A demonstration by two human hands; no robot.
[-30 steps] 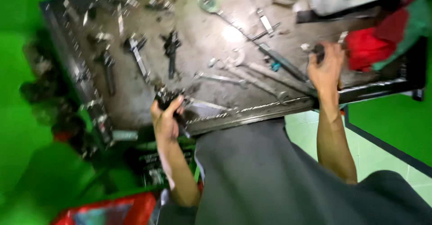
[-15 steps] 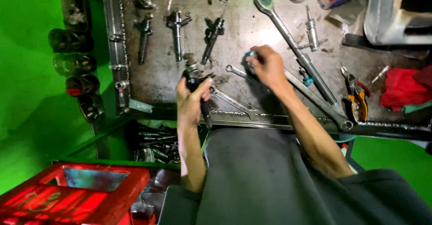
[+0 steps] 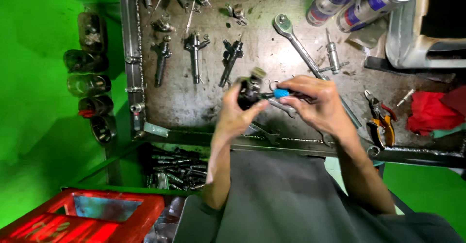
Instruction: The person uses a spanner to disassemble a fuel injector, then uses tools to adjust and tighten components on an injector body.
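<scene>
My left hand [image 3: 239, 112] grips a small dark metal part [image 3: 250, 90], an injector-like piece, held above the greasy metal workbench [image 3: 194, 109]. My right hand [image 3: 318, 102] holds a thin tool with a blue handle [image 3: 281, 93], its tip against the dark part. Both hands meet over the middle of the bench. Three dark injectors [image 3: 195, 53] lie in a row at the back left of the bench.
A long ratchet wrench [image 3: 301, 49] and spanners lie under my hands. Orange-handled pliers [image 3: 381, 119] and a red rag [image 3: 429, 114] sit at the right. Two cartridge tubes [image 3: 354, 0] stand at the back. Jars [image 3: 92, 83] hang at the left; a red crate [image 3: 82, 218] is below.
My right hand came from the right of the bench with the blue-handled tool to meet the left hand. The left hand lifted the dark part higher over the bench.
</scene>
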